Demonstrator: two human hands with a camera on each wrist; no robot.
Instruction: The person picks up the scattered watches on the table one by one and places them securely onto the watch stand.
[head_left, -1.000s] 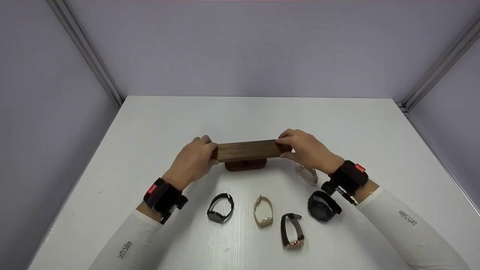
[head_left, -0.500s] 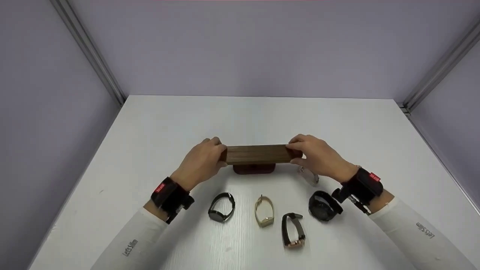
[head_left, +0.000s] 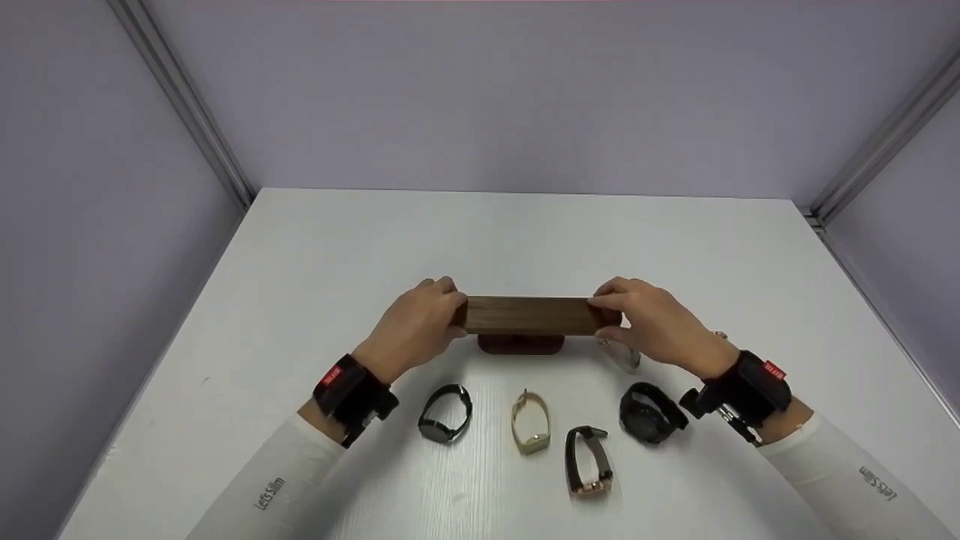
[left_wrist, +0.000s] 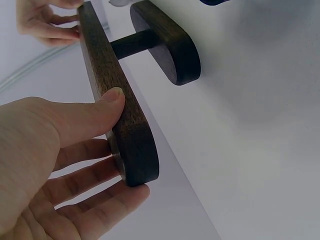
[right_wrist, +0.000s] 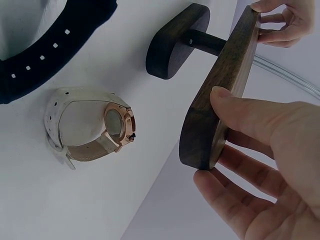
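Both hands, left (head_left: 417, 324) and right (head_left: 654, 324), grip the dark walnut T-shaped stand (head_left: 529, 316) by its rounded bar ends.

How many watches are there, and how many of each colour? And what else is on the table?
Black watches: 3
Gold watches: 1
White watches: 1
Wooden stands: 1, gripped at its ends by the left hand and the right hand
Total: 5 watches and 1 stand, 6 things.
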